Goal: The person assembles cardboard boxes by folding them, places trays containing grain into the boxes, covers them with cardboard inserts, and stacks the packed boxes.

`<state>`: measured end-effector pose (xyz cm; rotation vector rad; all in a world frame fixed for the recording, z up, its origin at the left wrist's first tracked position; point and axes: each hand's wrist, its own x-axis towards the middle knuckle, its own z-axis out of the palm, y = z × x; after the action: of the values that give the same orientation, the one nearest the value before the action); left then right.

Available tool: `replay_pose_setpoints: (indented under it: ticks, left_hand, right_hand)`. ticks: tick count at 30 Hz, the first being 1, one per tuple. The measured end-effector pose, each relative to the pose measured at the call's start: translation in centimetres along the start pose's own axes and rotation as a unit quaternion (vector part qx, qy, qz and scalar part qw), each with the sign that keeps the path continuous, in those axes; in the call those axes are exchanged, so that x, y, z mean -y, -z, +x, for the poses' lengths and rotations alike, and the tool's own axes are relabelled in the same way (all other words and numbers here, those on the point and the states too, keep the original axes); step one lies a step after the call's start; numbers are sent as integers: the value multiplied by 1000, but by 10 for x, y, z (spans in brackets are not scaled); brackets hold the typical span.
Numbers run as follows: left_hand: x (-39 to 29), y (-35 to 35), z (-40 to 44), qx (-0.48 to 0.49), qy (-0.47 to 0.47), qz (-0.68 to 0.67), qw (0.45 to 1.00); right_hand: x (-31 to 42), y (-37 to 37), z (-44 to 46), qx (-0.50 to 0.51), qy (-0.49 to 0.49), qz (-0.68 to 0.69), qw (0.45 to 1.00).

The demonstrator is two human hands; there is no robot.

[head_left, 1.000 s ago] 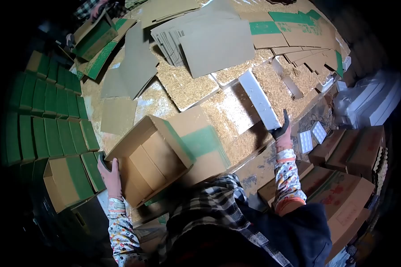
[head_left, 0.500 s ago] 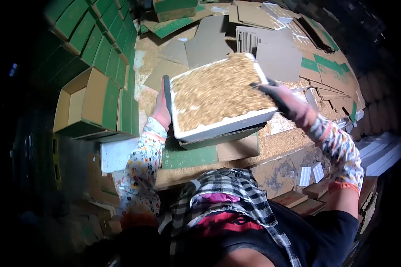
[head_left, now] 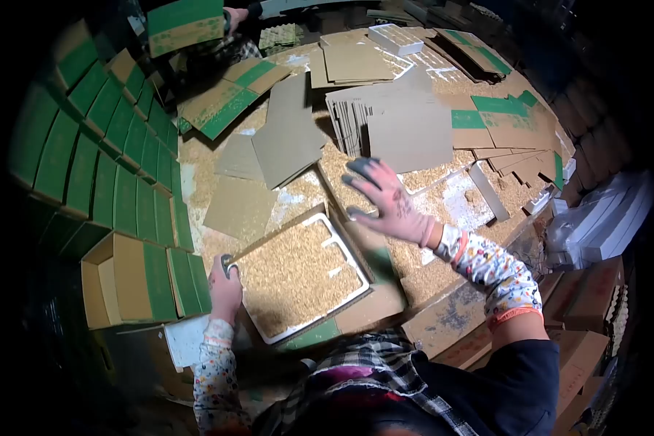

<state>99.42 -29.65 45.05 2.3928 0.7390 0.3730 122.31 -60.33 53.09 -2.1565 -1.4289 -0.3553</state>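
A white foam tray (head_left: 298, 280) filled with wood shavings lies inside an open cardboard box (head_left: 327, 190), close in front of my body. My left hand (head_left: 226, 287), in a pink glove with dark fingertips, grips the left edge of the box at its corner. Above and right of the box, my right hand (head_left: 394, 207) hangs in the air with its gloved fingers spread and nothing in it. Flat grey cardboard sheets (head_left: 411, 131) lie just beyond my right hand.
Green and brown boxes (head_left: 94, 178) are stacked along the left. Another person's hand (head_left: 234, 19) holds a green box (head_left: 185, 27) at the top. Flattened cartons (head_left: 516, 131) lie at the right, near wrapped white foam pieces (head_left: 596, 221). Shavings cover much of the table (head_left: 421, 280).
The tray of shavings has gone from between both hands down into the cardboard box. My right hand has let go and opened. My left hand now holds the box edge.
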Motion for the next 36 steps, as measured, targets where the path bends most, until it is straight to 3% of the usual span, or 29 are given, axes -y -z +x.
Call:
replay_pose_setpoints:
  ticks: [1, 3, 5, 7, 9, 11, 12, 13, 15, 18, 19, 21, 22, 23, 25, 27, 28, 29, 31, 32, 33, 35, 36]
  left_hand:
    - [3, -5, 2, -16, -16, 13, 1000]
    - [-5, -3, 4, 8, 39, 14, 999]
    - [-17, -4, 3, -26, 36, 35, 998]
    - [-24, -4, 5, -25, 64, 23, 997]
    - [-26, -5, 9, -33, 66, 32, 997]
    - [-29, -6, 7, -30, 79, 29, 996]
    - [-24, -6, 8, -23, 67, 29, 997]
    - [-22, -6, 7, -21, 73, 34, 997]
    - [-18, -8, 6, -25, 73, 2, 997]
    - [-12, -14, 4, -65, 46, -39, 996]
    - [-3, -19, 3, -110, 22, -69, 991]
    - [3, -22, 0, -218, 32, -180, 959]
    - [-22, -9, -9, -270, 18, -173, 947]
    - [-36, 2, -19, -296, 12, -130, 946]
    - [-43, 11, -44, -279, -122, -74, 950]
    - [-51, 24, -63, -54, -267, 131, 953]
    - [-52, 21, -72, 120, -205, 192, 952]
    - [-55, 17, -80, 294, -138, 244, 914]
    - [-56, -5, -86, 311, -138, 237, 910]
    - [-59, -19, -79, 357, -150, 285, 877]
    - [-62, -26, -77, 304, -175, 319, 881]
    - [-66, -27, -47, 405, -168, 198, 877]
    - [-73, -7, -33, 469, -173, 208, 841]
  right_hand:
    - [-52, -3, 7, -1, -23, -74, 997]
    - [-150, -5, 19, 19, -95, -244, 965]
    - [-234, -8, 27, 163, -256, -356, 884]
    - [-291, -14, 28, 231, -317, -343, 854]
    - [-299, 1, 48, 260, -269, -349, 859]
    - [-314, 18, 56, 174, -222, -412, 867]
    - [-308, 33, 64, 113, -241, -397, 878]
    - [-294, 46, 67, -16, -187, -381, 905]
    - [-244, 63, 80, -96, -130, -275, 948]
    - [-92, 52, 82, -162, 69, -117, 977]
    - [-30, 41, 73, -143, 139, -90, 976]
    - [55, -2, 37, 0, 298, -64, 952]
    - [89, -34, 12, 144, 302, -49, 941]
    - [108, -70, -13, 191, 327, -50, 924]
    - [116, -114, -41, 255, 287, 49, 922]
    - [127, -97, -22, 373, 187, 43, 908]
    - [132, -77, -5, 454, 67, 138, 878]
    - [135, -58, 10, 515, -10, 189, 836]
    - [126, -68, -6, 387, -37, 119, 914]
    - [132, -74, -13, 360, -22, -56, 931]
    - [133, -85, -20, 427, -76, -65, 899]
    - [123, -103, -32, 470, -83, -50, 877]
    - [107, -94, -13, 495, -116, 110, 854]
